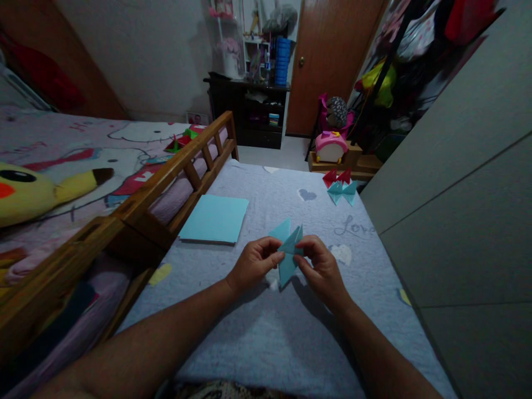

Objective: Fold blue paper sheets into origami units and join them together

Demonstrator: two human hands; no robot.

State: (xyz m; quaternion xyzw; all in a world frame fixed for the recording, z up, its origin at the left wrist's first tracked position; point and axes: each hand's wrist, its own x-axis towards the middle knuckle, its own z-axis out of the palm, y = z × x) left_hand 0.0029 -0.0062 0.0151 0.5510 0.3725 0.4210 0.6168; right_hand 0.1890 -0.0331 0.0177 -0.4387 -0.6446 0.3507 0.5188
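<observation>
A piece of light-blue folded origami paper (288, 271) is held up over the bed, with pointed flaps at its top and a long point hanging down. My left hand (256, 261) pinches its left side between thumb and fingers. On the opposite side my right hand (321, 266) grips the paper near the middle fold, thumb toward me. Fingertips cover parts of the folds. To the left lies a stack of square light-blue paper (215, 219). At the far right corner rest a light-blue origami butterfly (342, 192) and a red origami butterfly (331, 177) behind it.
A patterned bedsheet (233, 338) covers the surface under my hands. Along the left runs a wooden bed rail (141, 208), with a yellow plush toy (29, 194) on the bed beyond. A pale cabinet (457, 221) borders the right side.
</observation>
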